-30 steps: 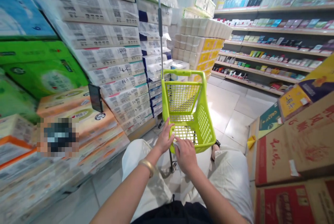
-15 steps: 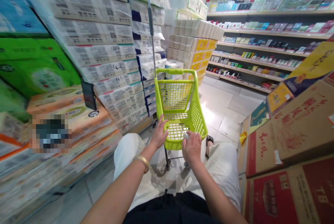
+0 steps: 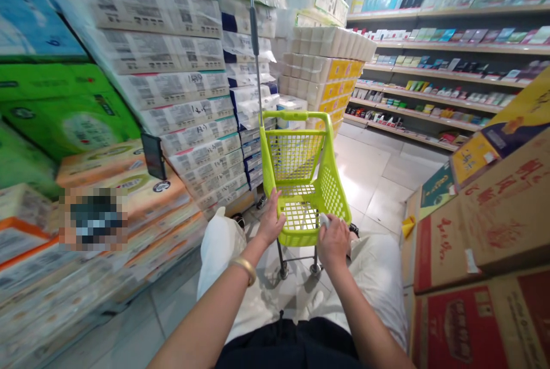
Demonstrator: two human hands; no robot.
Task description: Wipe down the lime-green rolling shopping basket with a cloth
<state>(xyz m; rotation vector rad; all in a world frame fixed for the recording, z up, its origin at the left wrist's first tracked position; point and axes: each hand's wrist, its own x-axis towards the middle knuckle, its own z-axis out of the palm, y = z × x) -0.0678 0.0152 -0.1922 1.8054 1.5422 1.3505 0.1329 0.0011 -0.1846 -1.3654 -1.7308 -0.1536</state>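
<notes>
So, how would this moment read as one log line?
left hand: grips near rim of green mini shopping cart | right hand: holds white cloth against rim | cart: empty

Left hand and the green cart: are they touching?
Touching. The head view shows the left hand on the near rim of the green cart, fingers curled over its edge.

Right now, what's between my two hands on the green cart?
Only the near rim of the green cart, bare plastic, runs between the left hand and the right hand, which holds a white cloth. The head view shows it.
</notes>
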